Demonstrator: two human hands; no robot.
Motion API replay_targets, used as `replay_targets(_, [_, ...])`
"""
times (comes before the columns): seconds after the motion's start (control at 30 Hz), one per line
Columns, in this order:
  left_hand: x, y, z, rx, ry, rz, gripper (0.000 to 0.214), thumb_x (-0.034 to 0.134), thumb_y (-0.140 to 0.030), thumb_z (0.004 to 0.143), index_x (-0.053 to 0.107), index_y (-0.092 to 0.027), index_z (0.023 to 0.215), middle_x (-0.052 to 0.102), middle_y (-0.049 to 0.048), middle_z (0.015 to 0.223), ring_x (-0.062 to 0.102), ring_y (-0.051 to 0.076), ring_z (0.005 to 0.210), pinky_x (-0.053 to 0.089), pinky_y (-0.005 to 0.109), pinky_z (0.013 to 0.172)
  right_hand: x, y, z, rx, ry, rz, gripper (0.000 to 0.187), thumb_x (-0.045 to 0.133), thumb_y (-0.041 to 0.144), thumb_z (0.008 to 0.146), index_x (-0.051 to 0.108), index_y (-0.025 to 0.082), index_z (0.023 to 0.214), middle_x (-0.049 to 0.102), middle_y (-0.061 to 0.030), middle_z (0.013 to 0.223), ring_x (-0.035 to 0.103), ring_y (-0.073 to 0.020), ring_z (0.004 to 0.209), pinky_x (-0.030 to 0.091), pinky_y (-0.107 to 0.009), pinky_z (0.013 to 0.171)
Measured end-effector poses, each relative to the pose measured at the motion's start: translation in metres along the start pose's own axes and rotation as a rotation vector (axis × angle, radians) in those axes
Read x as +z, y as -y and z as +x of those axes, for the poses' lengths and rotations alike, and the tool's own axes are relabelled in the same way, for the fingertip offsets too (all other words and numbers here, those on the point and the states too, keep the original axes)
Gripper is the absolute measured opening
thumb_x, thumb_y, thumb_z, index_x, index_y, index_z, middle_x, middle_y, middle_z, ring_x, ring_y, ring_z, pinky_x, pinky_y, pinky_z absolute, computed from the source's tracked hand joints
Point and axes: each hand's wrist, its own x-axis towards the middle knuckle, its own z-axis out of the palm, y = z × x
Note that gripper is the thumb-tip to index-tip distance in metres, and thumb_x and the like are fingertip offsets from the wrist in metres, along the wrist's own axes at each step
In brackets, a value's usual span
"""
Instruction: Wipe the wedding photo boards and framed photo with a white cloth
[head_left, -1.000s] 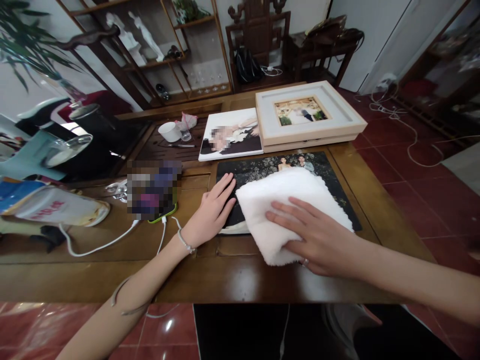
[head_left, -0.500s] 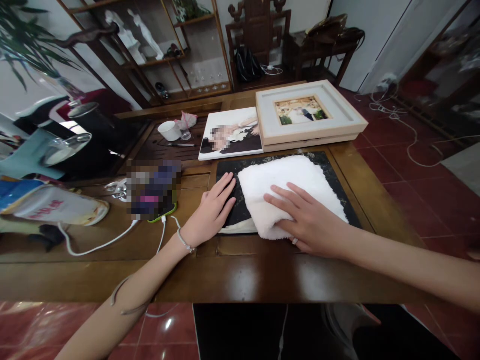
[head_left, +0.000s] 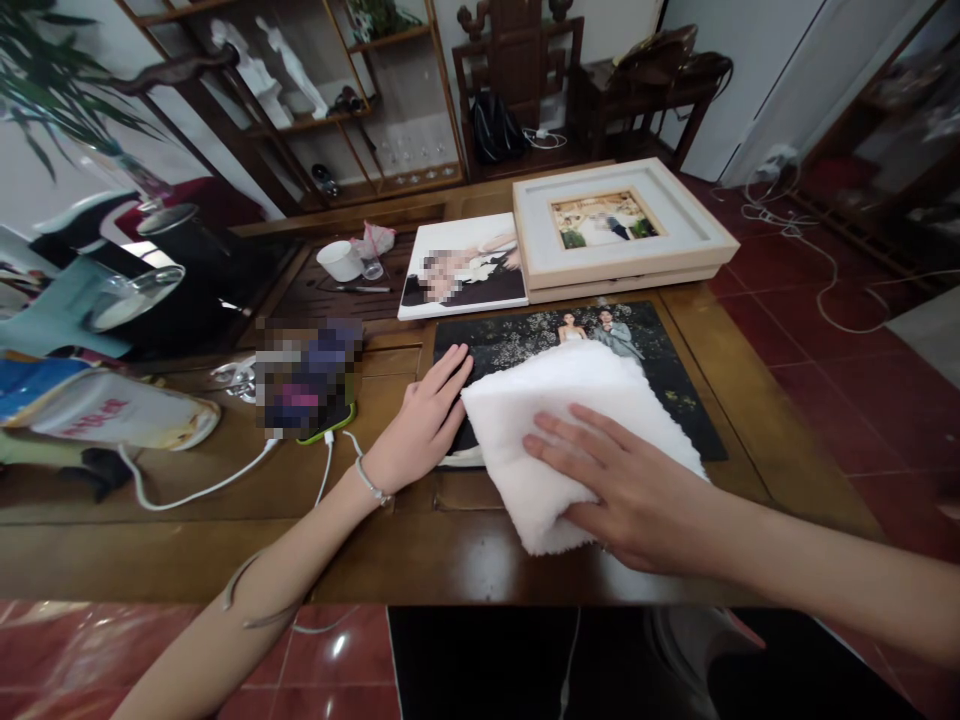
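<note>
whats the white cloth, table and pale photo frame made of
White cloth: soft fabric, perhaps plush microfibre, judging by its fuzzy edge.
Table: probably varnished wood; brown, with glossy reflections.
Pale photo frame: likely matte light wood, or a lookalike; its beige sides look dull.

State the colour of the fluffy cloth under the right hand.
The fluffy cloth is plain white, clearest in the head view.

Passable at seven o'clock from dark print (head_left: 682, 390); blocked at nine by left hand (head_left: 421, 420), eleven by canvas (head_left: 480, 272), one by frame (head_left: 630, 264).
</note>
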Motion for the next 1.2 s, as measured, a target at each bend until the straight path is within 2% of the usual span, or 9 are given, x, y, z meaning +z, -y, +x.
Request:
replay_targets(0.13, [0.0,-0.002,0.001,-0.018,-0.006,-0.008,0.049,0.03,-0.029,0.1,0.029,-0.021,0.149,0.024,0.0141,0.158,0.019,0.027,0.147,0.027,0.056,0.111,-0.006,-0.015,0.004,0.032,0.083,0.022,0.031,0.07,0.017,0.064,0.069,0.016,0.095,0.052,-0.0193,0.139,0.04,-0.0394,0.133,0.033,-0.058,0.108])
replay_targets(0.23, [0.0,-0.003,0.001,-0.018,-0.017,-0.008,0.049,0.03,-0.032,0.101,0.029,-0.02,0.149,0.024,0.0141,0.158,0.019,0.026,0.147,0.027,0.055,0.112,-0.009,-0.033,0.009,0.081,0.105,0.002,0.039,0.069,0.016,0.065,0.068,0.016,0.104,0.052,-0.0186,0.139,0.042,-0.0387,0.132,0.034,-0.057,0.108])
replay_targets(0.4, [0.0,-0.003,0.0,-0.012,-0.025,-0.009,0.049,0.031,-0.031,0.101,0.029,-0.02,0.149,0.025,0.0139,0.158,0.018,0.026,0.147,0.027,0.054,0.112,-0.008,-0.067,0.025,0.204,0.103,-0.082,0.04,0.06,0.013,0.074,0.064,0.014,0.114,0.052,-0.0179,0.139,0.043,-0.0366,0.13,0.035,-0.054,0.106])
replay_targets(0.53, [0.0,-0.003,0.0,-0.015,-0.025,-0.012,0.049,0.031,-0.031,0.101,0.03,-0.02,0.148,0.024,0.014,0.158,0.019,0.026,0.147,0.027,0.054,0.112,-0.01,-0.084,0.051,0.335,0.136,-0.142,0.036,0.053,0.013,0.078,0.062,0.013,0.114,0.062,-0.019,0.121,0.052,-0.0325,0.117,0.041,-0.045,0.094])
replay_targets(0.7, [0.001,-0.001,0.001,-0.005,-0.038,0.002,0.049,0.031,-0.031,0.101,0.03,-0.019,0.148,0.026,0.0144,0.158,0.02,0.026,0.147,0.027,0.052,0.113,-0.017,-0.082,0.085,0.399,0.238,-0.157,0.032,0.046,0.014,0.081,0.062,0.015,0.109,0.067,-0.0152,0.099,0.056,-0.0291,0.094,0.039,-0.036,0.07])
replay_targets(0.87, [0.001,-0.002,0.001,0.023,-0.053,0.029,0.046,0.031,-0.03,0.1,0.036,-0.016,0.144,0.034,0.0166,0.152,0.029,0.028,0.143,0.032,0.05,0.111,-0.016,-0.075,0.105,0.395,0.222,-0.035,0.033,0.046,0.012,0.078,0.062,0.015,0.107,0.066,-0.0142,0.095,0.055,-0.0266,0.089,0.033,-0.033,0.065])
replay_targets(1.03, [0.005,0.002,0.0,0.011,-0.083,0.014,0.034,0.034,-0.029,0.099,0.055,-0.017,0.122,0.055,0.0163,0.128,0.049,0.031,0.124,0.039,0.053,0.103,-0.022,-0.06,0.112,0.331,0.208,0.15,0.028,0.046,0.012,0.076,0.062,0.018,0.098,0.065,-0.0114,0.09,0.054,-0.0214,0.075,0.029,-0.03,0.056])
replay_targets(1.1, [0.006,0.003,0.0,0.018,-0.106,-0.009,0.032,0.035,-0.03,0.098,0.057,-0.018,0.119,0.058,0.0152,0.124,0.051,0.031,0.121,0.038,0.055,0.103,-0.026,-0.055,0.109,0.344,0.203,0.17,0.028,0.046,0.012,0.077,0.061,0.019,0.099,0.064,-0.0109,0.09,0.053,-0.0204,0.073,0.027,-0.029,0.055])
replay_targets(1.2, [0.005,0.002,0.0,0.028,-0.094,-0.008,0.034,0.034,-0.029,0.099,0.055,-0.019,0.124,0.055,0.0143,0.13,0.049,0.031,0.125,0.038,0.052,0.104,-0.031,-0.054,0.103,0.382,0.187,0.166,0.031,0.045,0.014,0.078,0.061,0.02,0.104,0.064,-0.0102,0.089,0.053,-0.0206,0.072,0.028,-0.029,0.056])
